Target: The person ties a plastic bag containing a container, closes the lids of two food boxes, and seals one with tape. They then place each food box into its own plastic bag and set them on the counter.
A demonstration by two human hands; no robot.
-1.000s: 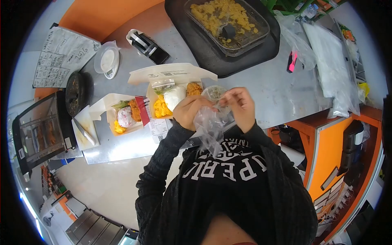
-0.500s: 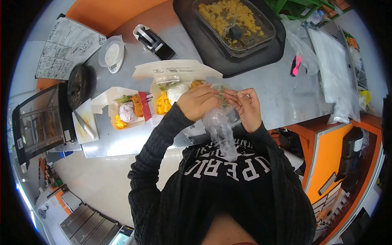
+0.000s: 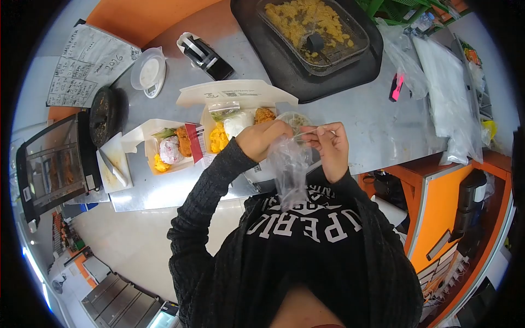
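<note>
A clear plastic bag (image 3: 290, 169) hangs from my left hand (image 3: 266, 139), whose fingers are closed on its upper part. My right hand (image 3: 331, 146) pinches a thin pale strand, possibly a rubber band, stretched between the two hands. Behind them a round clear container (image 3: 294, 118) is partly covered. Left of my hands stands an open food box (image 3: 206, 131) with fried chicken (image 3: 264, 115), a white wrapped lump (image 3: 238, 123) and yellow food (image 3: 219, 138). A second open box (image 3: 178, 165) farther left holds similar food.
A wire basket of yellow fried pieces (image 3: 314, 27) sits on a black tray (image 3: 262, 65). Around the steel table are a tape dispenser (image 3: 205, 57), a scale (image 3: 155, 87), a knife (image 3: 112, 167) on a white board (image 3: 117, 145), a pink marker (image 3: 396, 87) and plastic bags (image 3: 451, 98).
My left hand has shifted slightly left and the bag has swung left with it. The strand between my hands now shows stretched, and more of the chicken is uncovered.
</note>
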